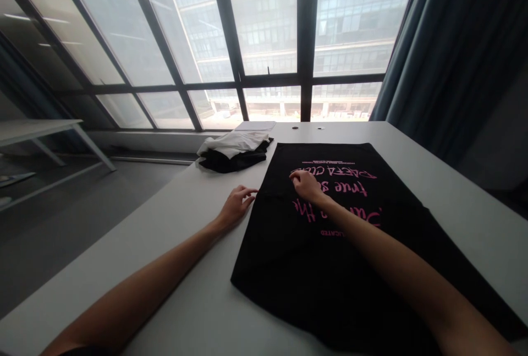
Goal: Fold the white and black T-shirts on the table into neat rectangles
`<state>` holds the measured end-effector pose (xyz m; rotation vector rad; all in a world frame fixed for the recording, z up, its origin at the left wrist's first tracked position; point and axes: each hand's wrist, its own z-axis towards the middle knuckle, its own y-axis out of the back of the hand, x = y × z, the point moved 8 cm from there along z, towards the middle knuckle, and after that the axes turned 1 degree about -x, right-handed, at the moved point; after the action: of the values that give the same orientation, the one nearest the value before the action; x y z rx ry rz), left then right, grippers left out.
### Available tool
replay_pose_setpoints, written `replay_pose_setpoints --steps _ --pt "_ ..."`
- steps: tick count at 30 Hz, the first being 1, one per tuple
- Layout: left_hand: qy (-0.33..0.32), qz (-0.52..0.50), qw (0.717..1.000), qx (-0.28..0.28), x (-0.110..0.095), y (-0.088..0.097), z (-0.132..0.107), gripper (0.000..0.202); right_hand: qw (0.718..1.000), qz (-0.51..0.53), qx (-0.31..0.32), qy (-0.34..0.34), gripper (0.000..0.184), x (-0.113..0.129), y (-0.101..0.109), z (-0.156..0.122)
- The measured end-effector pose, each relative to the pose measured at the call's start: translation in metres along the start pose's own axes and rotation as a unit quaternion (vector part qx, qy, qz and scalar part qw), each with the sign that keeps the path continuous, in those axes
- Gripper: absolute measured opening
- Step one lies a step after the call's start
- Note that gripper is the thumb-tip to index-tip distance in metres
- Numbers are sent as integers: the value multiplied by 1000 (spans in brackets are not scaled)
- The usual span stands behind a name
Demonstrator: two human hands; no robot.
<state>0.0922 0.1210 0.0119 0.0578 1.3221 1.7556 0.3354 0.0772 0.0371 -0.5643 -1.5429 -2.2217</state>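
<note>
A black T-shirt point(280, 257) lies flat in front of me, its pink lettering upside down from where I stand. Sleeves cannot be made out in its outline. At the shirt's left edge is my left hand point(236, 206), fingers stretched and slightly apart, with the fingertips touching or almost touching the cloth. My right hand point(306, 184) rests over the print with its fingers bent down and drawn together. Whether a pinch of cloth is between them is hidden. My right forearm crosses above the shirt and covers part of the lettering.
The shirt lies on a white table point(185, 257). Beyond my left hand sits a crumpled pile of white cloth point(239, 142) and black cloth point(231, 163). Windows stand behind the table, a dark curtain point(445, 70) at the right, another white table point(37, 129) at the left.
</note>
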Motion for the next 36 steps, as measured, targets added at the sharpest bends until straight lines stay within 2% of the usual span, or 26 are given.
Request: replay_pose_setpoints --steps 5,11,19,21,24,27,30,33,36 --pt "21 18 998 47 7 -8 1 34 1000 -12 24 6 34 -2 -23 -10" --pt "8 75 994 73 3 -15 -1 37 998 -25 43 36 28 4 -30 -16" --pt "15 121 991 47 5 -12 1 41 994 -75 50 61 25 9 -31 -20" --pt "-6 112 993 30 -1 -8 1 42 994 -73 44 61 26 10 -30 -19" --pt "-84 59 995 8 -27 0 -3 43 998 -18 38 42 25 13 -23 -12" --pt "-145 23 988 53 -58 -5 -14 47 997 56 36 24 21 17 1 6" --pt "-167 44 976 131 -73 -23 -26 56 996 88 8 21 22 14 51 20" --pt "-171 83 961 200 -69 -41 -36 60 994 90 -56 34 25 -4 115 14" --pt "-173 98 954 222 -61 -47 -39 58 993 58 -97 22 26 -43 166 -17"
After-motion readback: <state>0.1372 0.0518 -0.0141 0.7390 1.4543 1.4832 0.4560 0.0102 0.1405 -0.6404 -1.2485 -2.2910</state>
